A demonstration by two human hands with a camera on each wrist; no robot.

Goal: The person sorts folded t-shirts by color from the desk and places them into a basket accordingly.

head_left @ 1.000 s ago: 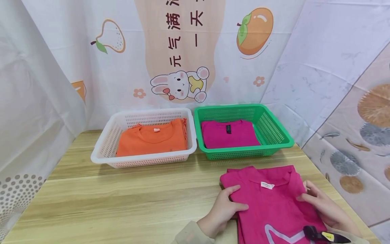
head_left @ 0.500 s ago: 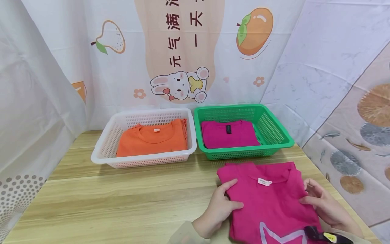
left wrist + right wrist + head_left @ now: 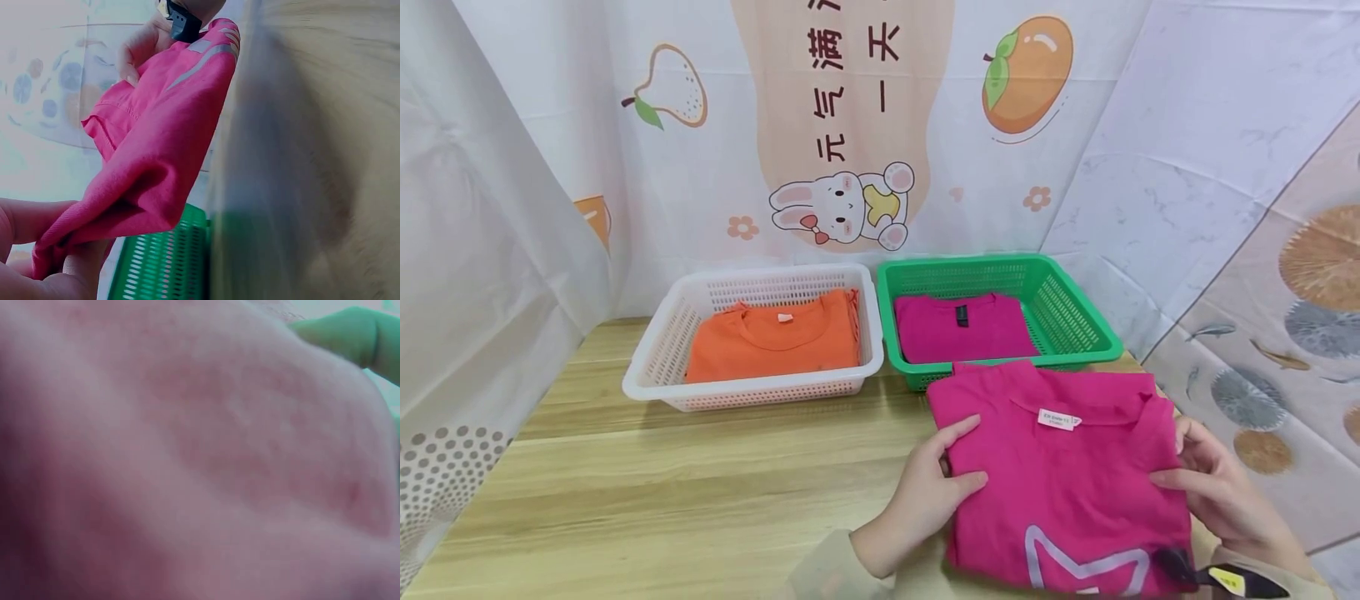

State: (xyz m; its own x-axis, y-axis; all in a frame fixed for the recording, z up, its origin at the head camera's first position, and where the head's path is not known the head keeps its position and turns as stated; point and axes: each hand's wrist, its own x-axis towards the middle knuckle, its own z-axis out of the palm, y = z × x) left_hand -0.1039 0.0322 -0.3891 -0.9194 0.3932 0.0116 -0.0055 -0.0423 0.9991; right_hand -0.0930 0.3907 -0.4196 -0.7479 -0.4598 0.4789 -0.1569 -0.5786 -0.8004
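A folded pink T-shirt (image 3: 1067, 467) with a white neck label and a pale star outline is held between both hands at the right of the head view. My left hand (image 3: 928, 492) pinches its left edge, thumb on top and fingers underneath. At the opposite edge my right hand (image 3: 1221, 483) grips the cloth the same way. In the left wrist view the shirt (image 3: 162, 137) hangs above the table, its folded layers showing at the edge. The right wrist view is mostly filled by blurred skin. The shirt's top edge overlaps the front of the green basket (image 3: 1075, 325) in the head view.
Inside the green basket lies a folded magenta shirt (image 3: 962, 333). Beside it on the left stands a white basket (image 3: 651, 371) holding a folded orange shirt (image 3: 775, 342). Both rest on the wooden table (image 3: 700, 492) against a printed curtain (image 3: 700, 192).
Both hands have lifted the pink shirt off the table and moved it forward, toward the green basket. The baskets and the shirts in them have stayed put.
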